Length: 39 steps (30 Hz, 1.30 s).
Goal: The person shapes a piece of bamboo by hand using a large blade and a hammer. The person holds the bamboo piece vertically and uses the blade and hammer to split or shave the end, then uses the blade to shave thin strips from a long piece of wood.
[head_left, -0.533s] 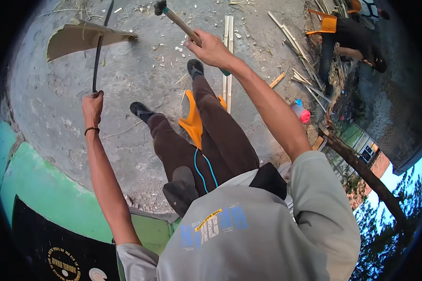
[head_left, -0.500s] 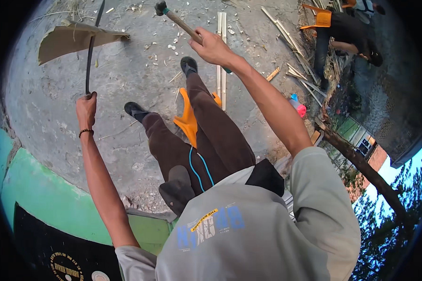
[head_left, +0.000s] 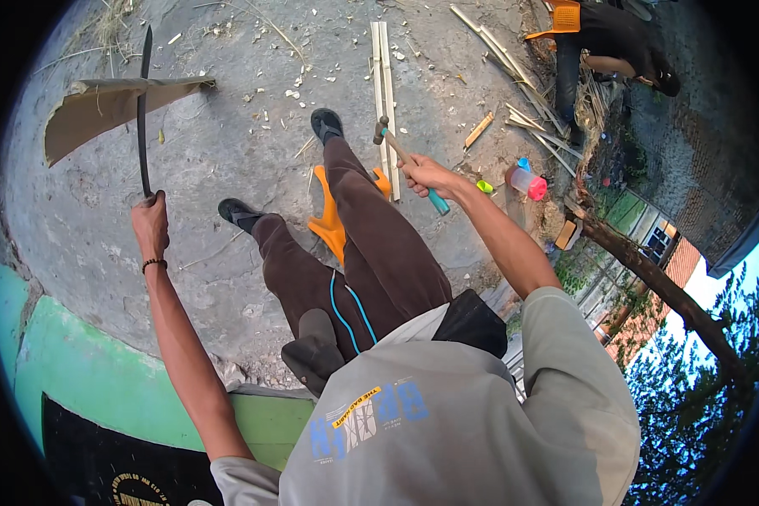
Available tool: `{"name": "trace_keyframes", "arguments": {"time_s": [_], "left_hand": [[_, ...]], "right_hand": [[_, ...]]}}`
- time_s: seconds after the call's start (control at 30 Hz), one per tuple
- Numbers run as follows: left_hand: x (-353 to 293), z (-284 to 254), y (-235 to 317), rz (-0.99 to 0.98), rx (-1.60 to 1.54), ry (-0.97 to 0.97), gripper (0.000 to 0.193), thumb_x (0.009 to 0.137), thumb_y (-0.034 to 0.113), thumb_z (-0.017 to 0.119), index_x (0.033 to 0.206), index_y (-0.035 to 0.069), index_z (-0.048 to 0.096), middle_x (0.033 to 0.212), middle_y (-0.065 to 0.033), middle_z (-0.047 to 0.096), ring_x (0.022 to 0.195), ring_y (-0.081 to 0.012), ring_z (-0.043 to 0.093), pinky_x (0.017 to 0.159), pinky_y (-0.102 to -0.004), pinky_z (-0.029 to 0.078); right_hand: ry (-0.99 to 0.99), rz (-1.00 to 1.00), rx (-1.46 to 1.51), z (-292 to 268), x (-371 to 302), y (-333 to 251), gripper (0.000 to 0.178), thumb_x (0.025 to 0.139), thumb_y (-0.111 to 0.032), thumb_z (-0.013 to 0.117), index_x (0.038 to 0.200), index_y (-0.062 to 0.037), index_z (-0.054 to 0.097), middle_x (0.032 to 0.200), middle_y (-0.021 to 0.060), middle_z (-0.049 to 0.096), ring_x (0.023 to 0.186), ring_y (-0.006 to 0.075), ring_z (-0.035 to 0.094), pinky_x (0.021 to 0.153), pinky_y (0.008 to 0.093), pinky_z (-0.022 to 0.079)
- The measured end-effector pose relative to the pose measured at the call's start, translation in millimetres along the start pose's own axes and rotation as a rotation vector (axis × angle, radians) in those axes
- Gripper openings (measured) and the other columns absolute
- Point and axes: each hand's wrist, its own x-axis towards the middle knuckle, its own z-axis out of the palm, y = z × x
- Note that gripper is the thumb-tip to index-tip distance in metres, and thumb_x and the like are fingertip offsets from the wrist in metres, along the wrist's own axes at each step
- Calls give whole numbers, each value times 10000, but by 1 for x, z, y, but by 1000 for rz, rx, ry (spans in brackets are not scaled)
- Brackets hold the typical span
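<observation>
My left hand (head_left: pixel 150 226) is closed around the handle end of a long dark machete (head_left: pixel 142 139), held out at the left. The blade crosses a wide, curved tan piece (head_left: pixel 88 118) that looks like split bamboo; I cannot tell how deep the blade sits in it. In my right hand (head_left: pixel 430 177) is a hammer (head_left: pixel 402 152), gripped partway along its wooden handle, with the teal grip end sticking out behind. Its small dark head is near the pale strips on the ground, well apart from the machete.
Two long pale strips (head_left: pixel 384 84) lie ahead. An orange plastic chair (head_left: pixel 327 223) shows between my legs. A pink-lidded container (head_left: pixel 527 181) and more strips (head_left: pixel 514 59) lie at the right. Beyond them another person (head_left: pixel 616 42) bends over, and a green wall (head_left: pixel 84 354) runs along the left.
My right hand has come down and to the right with the hammer, away from the machete side. My left hand and the machete have hardly moved; the blade leans slightly differently.
</observation>
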Motion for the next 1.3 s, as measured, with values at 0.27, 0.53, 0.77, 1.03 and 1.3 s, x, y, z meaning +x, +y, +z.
{"name": "trace_keyframes", "arguments": {"time_s": [0.27, 0.53, 0.77, 1.03, 1.3], "left_hand": [[9, 6, -8, 76, 152, 72, 356, 893, 297, 654, 653, 53, 558, 510, 22, 455, 423, -100, 438, 421, -309, 318], [5, 9, -2, 42, 88, 54, 387, 853, 320, 667, 756, -54, 639, 550, -84, 498, 527, -144, 450, 520, -364, 392], [9, 7, 0, 23, 87, 62, 391, 857, 318, 665, 740, -52, 625, 547, -67, 491, 515, -139, 441, 506, -349, 382], [19, 10, -15, 48, 131, 51, 397, 853, 339, 674, 762, -46, 642, 551, -73, 500, 513, -146, 469, 511, -346, 395], [30, 15, -37, 265, 126, 119, 424, 843, 365, 678, 827, -58, 676, 593, -121, 555, 562, -174, 519, 570, -355, 435]], "right_hand": [[-598, -283, 741, 60, -101, -52, 614, 890, -48, 426, 1489, -90, 299, 578, -60, 365, 388, 12, 293, 343, 170, 272], [-905, -486, 569, 70, -184, -120, 953, 714, -90, 474, 1572, -9, 68, 488, -47, 408, 360, 25, 349, 336, 177, 265], [-973, -521, 567, 80, -199, -125, 978, 768, -191, 588, 1535, 94, 52, 474, -43, 415, 354, 36, 373, 348, 179, 273], [-1071, -429, 542, 85, -203, -124, 934, 765, -166, 566, 1525, 109, 98, 478, -58, 392, 363, 37, 373, 358, 186, 270], [-1145, -389, 568, 92, -207, -122, 855, 802, -138, 594, 1441, 223, 155, 470, -40, 381, 351, 42, 330, 368, 222, 195]]}}
